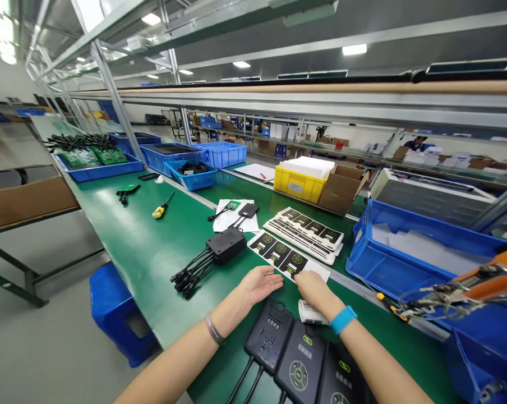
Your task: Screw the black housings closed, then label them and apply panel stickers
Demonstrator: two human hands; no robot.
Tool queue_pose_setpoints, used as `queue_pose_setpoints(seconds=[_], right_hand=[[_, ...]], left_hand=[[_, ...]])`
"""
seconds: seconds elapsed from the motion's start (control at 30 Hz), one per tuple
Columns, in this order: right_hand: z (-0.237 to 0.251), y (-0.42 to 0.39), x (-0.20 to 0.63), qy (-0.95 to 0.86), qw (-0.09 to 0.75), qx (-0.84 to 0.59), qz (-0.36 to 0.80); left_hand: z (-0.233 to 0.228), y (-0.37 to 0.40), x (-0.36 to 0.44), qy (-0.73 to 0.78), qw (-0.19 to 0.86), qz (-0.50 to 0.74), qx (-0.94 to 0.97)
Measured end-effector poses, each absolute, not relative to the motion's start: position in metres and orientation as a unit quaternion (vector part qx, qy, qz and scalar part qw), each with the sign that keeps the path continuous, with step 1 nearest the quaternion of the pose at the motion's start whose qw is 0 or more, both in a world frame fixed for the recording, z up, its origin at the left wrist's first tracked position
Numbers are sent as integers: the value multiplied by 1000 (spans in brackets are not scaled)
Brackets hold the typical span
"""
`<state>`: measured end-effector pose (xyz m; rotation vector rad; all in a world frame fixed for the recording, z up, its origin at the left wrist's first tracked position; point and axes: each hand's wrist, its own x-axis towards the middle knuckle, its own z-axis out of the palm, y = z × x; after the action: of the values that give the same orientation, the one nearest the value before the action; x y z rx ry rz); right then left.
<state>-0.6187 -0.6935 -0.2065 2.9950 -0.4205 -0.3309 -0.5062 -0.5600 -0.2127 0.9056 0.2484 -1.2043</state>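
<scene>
L hand (259,283) laid flat, fingers open, nothing gripped; fingertips touching near end of label sheet (284,257) on green bench (152,247). R hand (314,290) palm down at sheet's white end, grip state can't be told; blue wristband (343,319) worn. Sheet lies betw. black box w/ cables (225,245) and row of black units (298,359) nearest body. More label strips (306,231) stacked just beyond. Blue bin (405,264) at right, yellow screwdriver (162,207) well apart to left.

A sticker sheet (285,257) lies flat on the green surface at twelve o'clock from both hands: a white strip carrying black labels with green round marks, its near end under the fingertips.
</scene>
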Motion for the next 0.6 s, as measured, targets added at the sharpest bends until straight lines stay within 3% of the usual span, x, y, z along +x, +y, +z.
queue_pose_setpoints(seconds=[0.37, 0.6], right_hand=[[-205, -695, -624, -179, 40, 977, -106], [-192, -696, -625, -178, 37, 982, -40]], left_hand=[[-214, -590, -509, 179, 741, -522, 383], [-215, -573, -515, 150, 752, -514, 385]])
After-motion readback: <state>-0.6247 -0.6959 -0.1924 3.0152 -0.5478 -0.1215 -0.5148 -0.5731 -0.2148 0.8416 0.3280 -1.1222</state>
